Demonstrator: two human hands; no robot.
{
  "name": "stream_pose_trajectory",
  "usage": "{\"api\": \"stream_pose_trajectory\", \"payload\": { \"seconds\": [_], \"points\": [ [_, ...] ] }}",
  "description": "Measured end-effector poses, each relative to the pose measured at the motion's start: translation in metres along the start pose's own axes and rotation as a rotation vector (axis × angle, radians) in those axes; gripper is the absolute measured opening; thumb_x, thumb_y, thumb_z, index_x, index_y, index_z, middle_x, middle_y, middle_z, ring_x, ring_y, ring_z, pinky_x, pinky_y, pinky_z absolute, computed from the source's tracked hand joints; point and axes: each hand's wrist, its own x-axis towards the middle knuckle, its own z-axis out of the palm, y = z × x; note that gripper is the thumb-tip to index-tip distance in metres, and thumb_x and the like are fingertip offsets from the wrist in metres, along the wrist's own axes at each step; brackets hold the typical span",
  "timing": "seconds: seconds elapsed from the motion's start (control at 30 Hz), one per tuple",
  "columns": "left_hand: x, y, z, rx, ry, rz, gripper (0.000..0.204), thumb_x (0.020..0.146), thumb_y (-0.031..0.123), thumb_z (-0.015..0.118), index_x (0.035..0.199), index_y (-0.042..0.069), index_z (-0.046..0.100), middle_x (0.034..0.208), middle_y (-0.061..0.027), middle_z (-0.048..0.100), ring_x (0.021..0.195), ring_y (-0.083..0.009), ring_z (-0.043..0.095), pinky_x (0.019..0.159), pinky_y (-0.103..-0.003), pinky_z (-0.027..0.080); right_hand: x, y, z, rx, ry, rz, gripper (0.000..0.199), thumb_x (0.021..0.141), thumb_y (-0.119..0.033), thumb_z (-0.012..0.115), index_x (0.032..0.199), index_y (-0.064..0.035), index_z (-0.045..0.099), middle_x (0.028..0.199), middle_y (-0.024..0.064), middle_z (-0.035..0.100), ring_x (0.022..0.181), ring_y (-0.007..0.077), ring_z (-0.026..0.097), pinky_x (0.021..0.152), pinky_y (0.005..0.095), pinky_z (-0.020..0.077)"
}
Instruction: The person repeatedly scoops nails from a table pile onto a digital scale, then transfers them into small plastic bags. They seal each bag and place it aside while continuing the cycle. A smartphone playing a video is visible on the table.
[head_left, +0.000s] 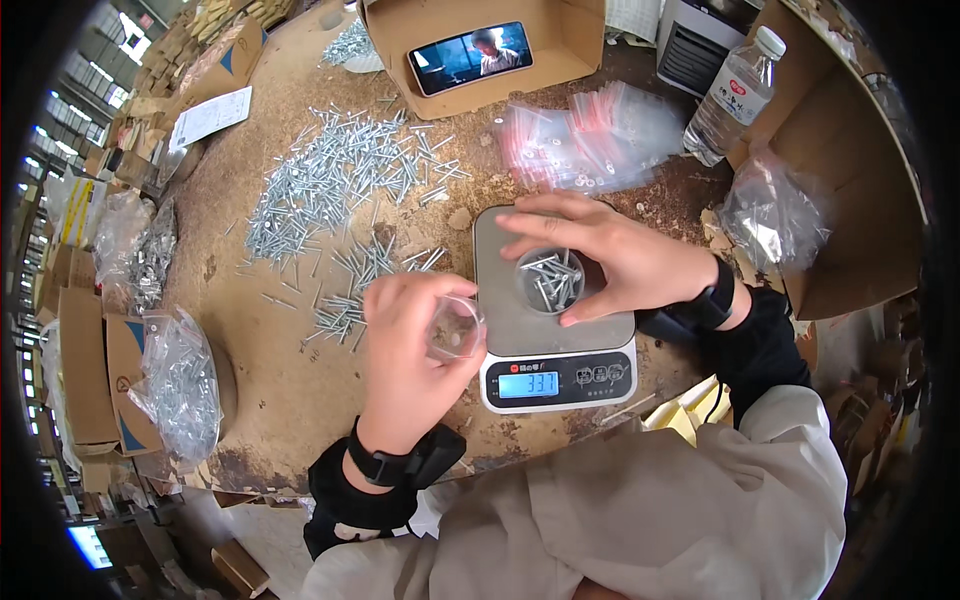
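Note:
My left hand (400, 345) is closed around a small clear plastic cup (456, 328), tilted beside the scale's left edge; no screws show in it. My right hand (640, 255) curves around a second clear cup (550, 281), thumb and fingers at its sides. This cup stands on the grey plate of a digital kitchen scale (505, 325) and contains several silver screws. The scale's display (528, 385) is lit. A small heap of loose screws (345, 305) lies just left of my left hand, and a larger pile of screws (325, 180) spreads behind it.
Clear plastic bags with red edges (590, 135) lie behind the scale. A phone (470, 58) leans in an open cardboard box (570, 60) at the back. A water bottle (735, 95) stands back right. Filled plastic bags (180, 385) rest at the left table edge.

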Motion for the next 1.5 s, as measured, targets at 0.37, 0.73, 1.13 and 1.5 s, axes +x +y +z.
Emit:
{"api": "stream_pose_trajectory", "payload": {
  "seconds": [0.37, 0.73, 1.13, 1.5],
  "points": [
    [0.008, 0.023, 0.070, -1.100, -0.321, -0.337, 0.059, 0.073, 0.007, 0.082, 0.123, 0.002, 0.052, 0.113, -0.0071, 0.063, 0.106, -0.0154, 0.061, 0.091, -0.032, 0.049, -0.002, -0.050, -0.008, -0.157, 0.208, -0.145, 0.088, 0.059, -0.032, 0.076, 0.137, -0.0020, 0.051, 0.084, 0.0085, 0.067, 0.070, 0.0318, 0.066, 0.062, 0.0356, 0.0503],
    [0.010, 0.034, 0.061, -1.169, -0.273, -0.282, 0.055, 0.082, 0.002, 0.075, 0.129, 0.003, 0.046, 0.106, -0.0027, 0.058, 0.100, -0.0100, 0.056, 0.087, -0.027, 0.046, -0.009, -0.043, -0.003, 0.363, 0.375, 0.143, 0.096, 0.076, -0.065, 0.064, 0.140, 0.0042, 0.045, 0.100, 0.0132, 0.068, 0.083, 0.0243, 0.069, 0.077, 0.0314, 0.0506],
    [0.060, 0.029, 0.038, -1.092, -0.190, 0.012, 0.075, 0.088, 0.005, 0.059, 0.153, 0.005, 0.021, 0.132, -0.0194, 0.053, 0.126, -0.0255, 0.049, 0.112, -0.040, 0.029, -0.016, -0.012, -0.020, 0.552, 0.718, 0.218, 0.077, 0.082, -0.056, 0.054, 0.135, -0.0008, 0.049, 0.103, 0.0043, 0.059, 0.092, 0.0118, 0.057, 0.079, 0.0245, 0.0436],
    [0.031, -0.016, 0.010, -0.639, 0.073, -0.163, 0.069, 0.091, 0.014, 0.062, 0.151, 0.006, 0.028, 0.139, -0.0131, 0.051, 0.128, -0.0229, 0.046, 0.109, -0.036, 0.029, -0.011, -0.002, -0.011, 0.349, 0.593, 0.107, 0.084, 0.078, -0.024, 0.072, 0.149, -0.0061, 0.031, 0.130, 0.0079, 0.052, 0.122, 0.0182, 0.051, 0.105, 0.0350, 0.0378]
  ]
}}
